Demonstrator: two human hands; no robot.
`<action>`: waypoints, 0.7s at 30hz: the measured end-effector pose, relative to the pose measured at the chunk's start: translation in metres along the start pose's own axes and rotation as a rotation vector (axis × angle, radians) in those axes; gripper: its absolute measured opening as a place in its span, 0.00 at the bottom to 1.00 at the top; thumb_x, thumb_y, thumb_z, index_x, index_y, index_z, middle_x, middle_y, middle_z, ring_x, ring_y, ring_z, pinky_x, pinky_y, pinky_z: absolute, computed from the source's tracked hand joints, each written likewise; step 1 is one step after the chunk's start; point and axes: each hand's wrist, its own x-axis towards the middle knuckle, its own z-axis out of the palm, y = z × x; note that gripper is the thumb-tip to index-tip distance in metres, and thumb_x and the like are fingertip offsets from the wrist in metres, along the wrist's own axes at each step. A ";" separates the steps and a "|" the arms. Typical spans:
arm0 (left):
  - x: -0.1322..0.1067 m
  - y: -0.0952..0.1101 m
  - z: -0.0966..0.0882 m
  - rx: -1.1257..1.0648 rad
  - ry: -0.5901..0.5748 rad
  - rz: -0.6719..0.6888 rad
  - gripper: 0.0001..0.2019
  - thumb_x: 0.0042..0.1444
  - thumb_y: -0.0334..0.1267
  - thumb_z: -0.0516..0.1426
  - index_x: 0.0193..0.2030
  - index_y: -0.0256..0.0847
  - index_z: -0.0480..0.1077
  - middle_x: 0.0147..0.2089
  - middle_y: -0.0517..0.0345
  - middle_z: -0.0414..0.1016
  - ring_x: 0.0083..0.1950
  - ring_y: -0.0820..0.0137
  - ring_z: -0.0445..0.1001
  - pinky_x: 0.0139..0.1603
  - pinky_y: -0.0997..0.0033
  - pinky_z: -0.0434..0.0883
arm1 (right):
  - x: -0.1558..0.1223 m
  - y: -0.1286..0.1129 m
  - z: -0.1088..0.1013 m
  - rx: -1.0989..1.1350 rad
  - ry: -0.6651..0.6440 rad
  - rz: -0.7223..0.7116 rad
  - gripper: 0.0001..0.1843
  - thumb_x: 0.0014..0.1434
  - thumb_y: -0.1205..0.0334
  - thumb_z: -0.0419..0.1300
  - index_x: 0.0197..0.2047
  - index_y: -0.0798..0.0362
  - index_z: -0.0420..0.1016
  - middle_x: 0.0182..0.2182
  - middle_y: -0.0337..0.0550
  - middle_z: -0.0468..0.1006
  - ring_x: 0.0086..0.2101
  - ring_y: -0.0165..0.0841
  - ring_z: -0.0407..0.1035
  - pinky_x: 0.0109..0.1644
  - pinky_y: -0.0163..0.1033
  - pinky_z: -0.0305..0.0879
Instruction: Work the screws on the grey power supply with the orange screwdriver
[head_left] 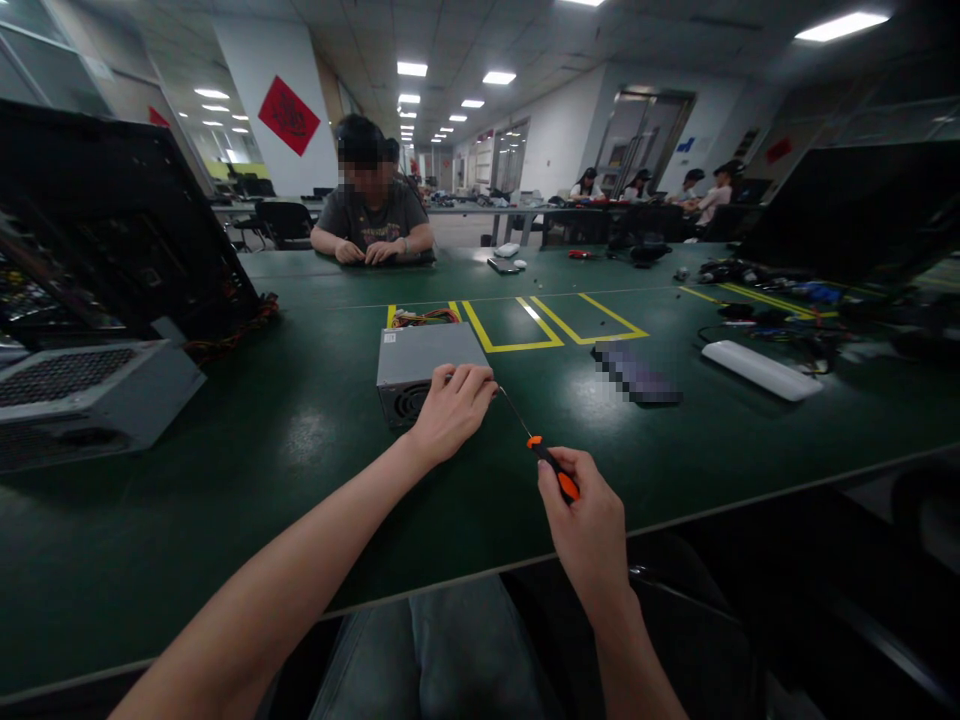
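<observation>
A grey metal computer power supply unit sits on the green table, its fan grille facing me and a bundle of coloured wires behind it. My left hand lies over its front right corner, fingers bent and close together; the thumb is mostly hidden. My right hand is closed around the black and orange handle of a screwdriver. The thin shaft slants up and left, and its tip ends right beside my left fingertips. Whether the tip touches a screw there is too small to tell.
At left stand a second power supply unit and an open black computer case. To the right lie a blurred-out flat object, a white bar-shaped thing and cables. Yellow tape marks the table. A person sits opposite.
</observation>
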 end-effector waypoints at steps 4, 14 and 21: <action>-0.003 0.003 -0.009 -0.345 0.027 -0.174 0.06 0.60 0.32 0.50 0.42 0.37 0.65 0.45 0.52 0.71 0.46 0.68 0.68 0.44 0.66 0.63 | -0.009 -0.001 -0.006 0.071 0.002 0.009 0.11 0.58 0.55 0.51 0.40 0.52 0.68 0.34 0.42 0.75 0.34 0.32 0.70 0.38 0.38 0.66; -0.002 -0.011 -0.013 -1.010 -0.095 -0.466 0.05 0.56 0.34 0.53 0.39 0.39 0.68 0.39 0.57 0.72 0.41 0.70 0.71 0.42 0.67 0.69 | -0.010 -0.005 -0.021 0.053 0.052 -0.113 0.09 0.57 0.58 0.54 0.40 0.51 0.70 0.34 0.41 0.74 0.34 0.31 0.69 0.38 0.38 0.66; -0.003 -0.013 -0.010 -1.313 -0.124 -0.517 0.08 0.54 0.32 0.55 0.41 0.38 0.66 0.39 0.56 0.72 0.41 0.72 0.72 0.44 0.67 0.70 | -0.011 -0.006 -0.021 0.031 0.051 -0.145 0.09 0.57 0.58 0.54 0.40 0.50 0.69 0.33 0.40 0.73 0.33 0.31 0.69 0.38 0.38 0.66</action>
